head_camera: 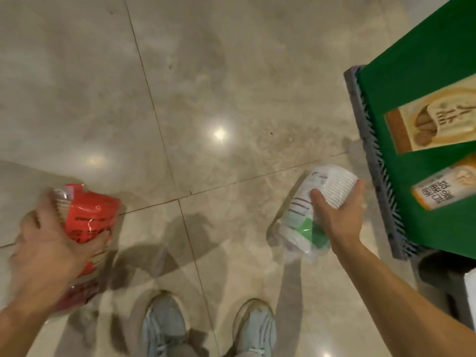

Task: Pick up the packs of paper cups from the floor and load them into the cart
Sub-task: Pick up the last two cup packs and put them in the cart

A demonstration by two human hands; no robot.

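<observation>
My left hand [49, 243] grips a red pack of paper cups [88, 215] at the lower left, held above the floor and blurred by motion. My right hand [340, 212] holds a white and green pack of paper cups [304, 215] wrapped in clear plastic, just left of the cart. The cart [373, 161] stands at the right edge, with a grey ribbed rim and a green surface [412, 73].
Two printed boxes, a beige one [432, 124] and an orange-white one [445, 186], lie on the cart's green surface. My two light blue shoes [164, 328] stand on the glossy beige tile floor [206, 99] at the bottom centre. A dark object [438, 269] sits below the cart.
</observation>
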